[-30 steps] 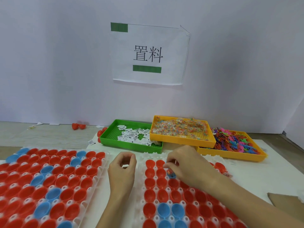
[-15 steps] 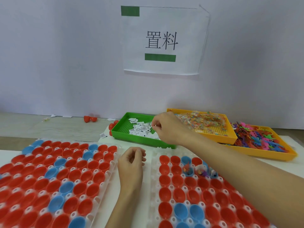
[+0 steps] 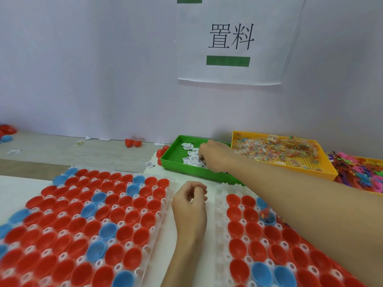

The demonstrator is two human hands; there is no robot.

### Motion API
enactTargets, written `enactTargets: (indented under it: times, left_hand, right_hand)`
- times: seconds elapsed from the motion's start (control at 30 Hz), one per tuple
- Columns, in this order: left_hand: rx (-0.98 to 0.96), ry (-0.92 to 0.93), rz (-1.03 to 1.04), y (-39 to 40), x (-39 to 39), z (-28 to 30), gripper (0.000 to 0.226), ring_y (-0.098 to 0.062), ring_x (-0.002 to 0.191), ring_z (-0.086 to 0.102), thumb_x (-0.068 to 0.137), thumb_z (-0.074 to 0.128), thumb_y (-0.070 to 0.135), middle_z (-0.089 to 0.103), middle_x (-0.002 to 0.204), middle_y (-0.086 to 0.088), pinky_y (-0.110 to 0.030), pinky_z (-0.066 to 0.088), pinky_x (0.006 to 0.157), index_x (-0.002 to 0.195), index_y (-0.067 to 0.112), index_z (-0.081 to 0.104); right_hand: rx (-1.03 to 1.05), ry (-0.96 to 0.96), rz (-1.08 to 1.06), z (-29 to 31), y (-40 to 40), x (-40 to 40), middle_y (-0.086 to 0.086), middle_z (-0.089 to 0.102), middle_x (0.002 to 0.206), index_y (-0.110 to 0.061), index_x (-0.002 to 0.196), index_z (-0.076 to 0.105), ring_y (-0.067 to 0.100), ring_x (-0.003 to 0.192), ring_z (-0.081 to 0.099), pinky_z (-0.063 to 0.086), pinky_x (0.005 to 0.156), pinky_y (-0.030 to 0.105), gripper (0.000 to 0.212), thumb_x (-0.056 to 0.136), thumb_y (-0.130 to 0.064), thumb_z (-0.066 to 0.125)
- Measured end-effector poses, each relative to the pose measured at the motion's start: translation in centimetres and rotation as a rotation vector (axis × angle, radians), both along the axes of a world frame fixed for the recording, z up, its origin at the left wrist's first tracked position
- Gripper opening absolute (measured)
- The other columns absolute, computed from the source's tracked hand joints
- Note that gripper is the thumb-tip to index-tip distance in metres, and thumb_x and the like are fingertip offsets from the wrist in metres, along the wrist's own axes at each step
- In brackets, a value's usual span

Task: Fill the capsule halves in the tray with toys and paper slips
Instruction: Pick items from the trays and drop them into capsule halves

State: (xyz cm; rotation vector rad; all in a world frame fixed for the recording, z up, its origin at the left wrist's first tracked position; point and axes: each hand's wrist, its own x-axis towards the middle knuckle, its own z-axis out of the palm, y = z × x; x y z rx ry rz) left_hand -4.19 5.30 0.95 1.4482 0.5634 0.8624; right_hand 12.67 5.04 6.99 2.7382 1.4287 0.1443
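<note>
A plain white wall [image 3: 83, 69] fills the upper half of the view, evenly lit and without strong shadows. At one o'clock a white paper sign [image 3: 234, 42] hangs on it, printed with two black characters and green bars. Below the wall, from nine to eleven o'clock, runs a pale wood-grain surface [image 3: 68, 156]. The white tabletop [image 3: 172, 241] spreads across the lower part, toward six o'clock.
</note>
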Motion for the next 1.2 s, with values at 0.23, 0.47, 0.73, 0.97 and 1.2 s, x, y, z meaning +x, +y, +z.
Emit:
enactTargets:
  times: [0.23, 0.47, 0.73, 0.97, 1.2]
  left_hand:
    - [-0.013, -0.002, -0.009, -0.1, -0.1, 0.3, 0.024, -0.008, 0.065, 0.062, 0.076, 0.045, 0.015, 0.068, 0.073, 0.002, -0.024, 0.051, 0.06, 0.071, 0.016, 0.068]
    - [-0.009, 0.008, -0.013, 0.2, 0.4, -0.2, 0.033, -0.009, 0.063, 0.062, 0.089, 0.047, -0.004, 0.068, 0.073, 0.001, -0.02, 0.05, 0.057, 0.074, 0.016, 0.068]
    - [-0.562, -0.192, -0.273, 0.3, 1.0, 0.9, 0.043, -0.02, 0.044, 0.051, 0.099, 0.051, 0.03, 0.064, 0.068, -0.014, -0.026, 0.037, 0.045, 0.07, 0.005, 0.071]
    - [-0.649, -0.242, -0.454, 0.1, 0.7, 1.3, 0.026, -0.016, 0.051, 0.053, 0.084, 0.062, 0.025, 0.063, 0.071, -0.013, -0.021, 0.047, 0.05, 0.08, 0.002, 0.072]
    - [-0.683, -0.302, -0.42, 0.6, 0.4, 1.1, 0.011, -0.017, 0.061, 0.066, 0.077, 0.066, 0.01, 0.069, 0.073, -0.011, -0.021, 0.056, 0.058, 0.085, 0.003, 0.067]
  right_hand:
    - [0.124, 0.003, 0.001, 0.4, -0.7, -0.3, 0.006, 0.04, 0.062, -0.013, 0.057, 0.039, 0.03, 0.06, 0.047, 0.034, 0.046, 0.032, 0.035, 0.08, 0.01, 0.052]
    - [0.711, 0.598, -0.076, 2.6, -3.8, -1.5, -0.009, 0.073, 0.078, -0.013, 0.096, 0.078, 0.002, 0.072, 0.067, 0.049, 0.062, 0.012, 0.01, 0.093, -0.015, 0.068]
    - [0.642, 0.804, 0.091, 2.5, -8.6, -5.9, 0.006, 0.077, 0.087, -0.007, 0.096, 0.078, 0.004, 0.075, 0.067, 0.054, 0.072, 0.017, 0.01, 0.087, -0.005, 0.073]
    - [0.476, 0.576, 0.136, 2.9, -9.9, -6.7, -0.002, 0.076, 0.088, -0.014, 0.092, 0.08, 0.006, 0.087, 0.07, 0.054, 0.076, 0.017, 0.016, 0.083, -0.002, 0.076]
    - [0.556, 0.672, -0.018, 2.9, -10.8, -6.8, -0.002, 0.072, 0.096, -0.019, 0.116, 0.069, 0.015, 0.087, 0.07, 0.058, 0.084, 0.03, 0.029, 0.088, -0.026, 0.075]
